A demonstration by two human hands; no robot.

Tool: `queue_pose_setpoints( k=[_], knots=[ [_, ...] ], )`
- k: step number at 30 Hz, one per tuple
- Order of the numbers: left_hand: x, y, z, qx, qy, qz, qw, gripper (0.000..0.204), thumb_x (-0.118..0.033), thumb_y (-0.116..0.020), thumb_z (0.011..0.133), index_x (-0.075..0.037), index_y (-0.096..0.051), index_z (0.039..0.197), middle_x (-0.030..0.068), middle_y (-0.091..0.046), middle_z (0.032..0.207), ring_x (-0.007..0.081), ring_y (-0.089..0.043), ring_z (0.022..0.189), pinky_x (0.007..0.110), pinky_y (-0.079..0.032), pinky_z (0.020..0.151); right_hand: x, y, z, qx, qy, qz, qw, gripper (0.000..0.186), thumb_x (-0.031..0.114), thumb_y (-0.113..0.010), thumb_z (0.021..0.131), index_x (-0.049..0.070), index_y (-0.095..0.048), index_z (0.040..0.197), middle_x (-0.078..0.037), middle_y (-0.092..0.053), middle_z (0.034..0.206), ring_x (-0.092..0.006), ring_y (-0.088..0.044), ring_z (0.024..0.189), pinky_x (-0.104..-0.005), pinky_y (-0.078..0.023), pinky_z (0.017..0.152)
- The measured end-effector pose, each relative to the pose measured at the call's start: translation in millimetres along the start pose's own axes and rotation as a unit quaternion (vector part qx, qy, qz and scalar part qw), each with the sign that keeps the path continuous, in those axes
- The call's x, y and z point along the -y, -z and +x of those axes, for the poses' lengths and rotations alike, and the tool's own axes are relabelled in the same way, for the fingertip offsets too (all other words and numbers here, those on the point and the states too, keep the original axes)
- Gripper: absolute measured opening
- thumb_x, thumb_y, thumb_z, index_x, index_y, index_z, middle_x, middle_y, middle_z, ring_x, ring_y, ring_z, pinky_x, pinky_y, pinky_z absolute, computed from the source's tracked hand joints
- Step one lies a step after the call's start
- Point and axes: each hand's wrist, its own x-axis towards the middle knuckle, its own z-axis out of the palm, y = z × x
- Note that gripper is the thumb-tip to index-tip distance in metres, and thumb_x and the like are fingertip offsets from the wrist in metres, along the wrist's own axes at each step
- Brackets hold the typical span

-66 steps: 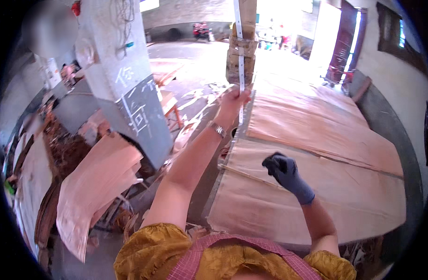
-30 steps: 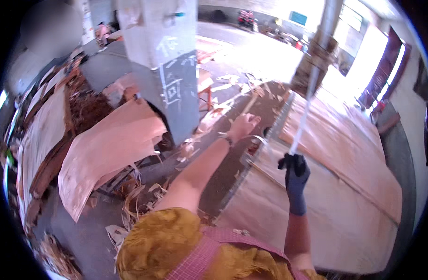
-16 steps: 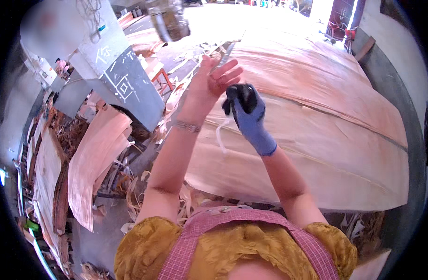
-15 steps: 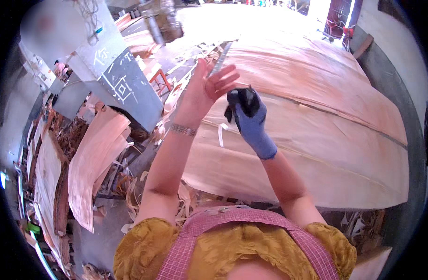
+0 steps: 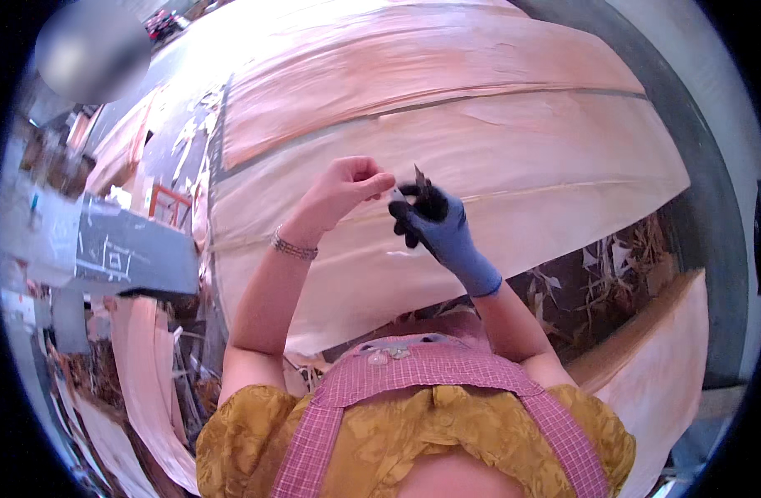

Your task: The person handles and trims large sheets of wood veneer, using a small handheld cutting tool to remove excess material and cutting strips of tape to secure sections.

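Observation:
My left hand (image 5: 347, 192) is bare, with a bracelet at the wrist, and its fingers are pinched together near the gloved fingers of my other hand. A small white piece (image 5: 395, 194) shows between the two hands; which hand holds it I cannot make out. My right hand (image 5: 437, 220), in a blue glove with black fingers, is closed round a dark pointed tool (image 5: 420, 176) like a small knife, its tip upward. Below both hands lie large pinkish wood veneer sheets (image 5: 530, 137), overlapping with dark gaps. A narrow white mark or strip (image 5: 403, 253) shows on the nearest sheet.
A grey and white pillar (image 5: 131, 249) with chalk marks stands at left, by an orange-legged stool (image 5: 168, 203). More veneer pieces (image 5: 144, 365) lean at lower left. Torn scraps (image 5: 600, 270) lie right of me, beside another veneer sheet (image 5: 667, 365). A wall runs along the right.
My left hand has gone from open and spread to a pinch beside the glove. The tool's tip now shows more plainly. My view has swung to the right.

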Motion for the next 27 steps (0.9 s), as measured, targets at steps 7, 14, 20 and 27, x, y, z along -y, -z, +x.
queue_pose_setpoints(
  k=[7,14,20,27],
  knots=[
    [88.5,-36.9,204.3,-0.153,-0.028,0.165,0.974,0.025,-0.025,-0.072,0.086,0.000,-0.066,0.086,0.0005,-0.061,0.073,0.0082,-0.054,0.067,0.026,-0.043,0.061,-88.4,170.7,19.0,-0.069,-0.146,0.107,0.981,0.023,0.024,-0.062,0.094,0.003,-0.066,0.104,-0.007,-0.065,0.068,-0.0088,-0.054,0.046,-0.0224,-0.042,0.042],
    [143.5,-49.1,416.5,-0.238,0.080,0.427,0.869,0.029,-0.038,-0.070,0.083,-0.011,-0.071,0.092,0.0091,-0.070,0.084,0.0221,-0.065,0.079,0.037,-0.047,0.069,-150.7,307.5,119.7,-0.107,-0.233,0.123,0.959,0.026,0.029,-0.063,0.093,0.004,-0.065,0.101,-0.006,-0.064,0.068,-0.0098,-0.052,0.043,-0.0233,-0.040,0.040],
    [169.9,-44.6,497.2,-0.289,0.183,0.552,0.760,0.028,-0.043,-0.069,0.080,-0.017,-0.071,0.088,0.0049,-0.071,0.090,0.0229,-0.067,0.090,0.041,-0.049,0.079,-195.0,349.3,200.4,-0.059,-0.295,0.130,0.945,0.025,0.028,-0.063,0.093,0.006,-0.064,0.103,-0.006,-0.065,0.071,-0.0085,-0.052,0.045,-0.0220,-0.037,0.040],
    [216.3,-30.2,489.4,-0.421,0.128,0.388,0.810,0.027,-0.030,-0.075,0.078,-0.005,-0.066,0.086,0.0113,-0.070,0.086,0.0281,-0.067,0.079,0.039,-0.052,0.071,-207.6,360.3,217.1,-0.033,-0.358,0.115,0.926,0.023,0.026,-0.062,0.092,0.006,-0.064,0.104,-0.007,-0.067,0.073,-0.0097,-0.053,0.045,-0.0233,-0.038,0.039]
  ],
)
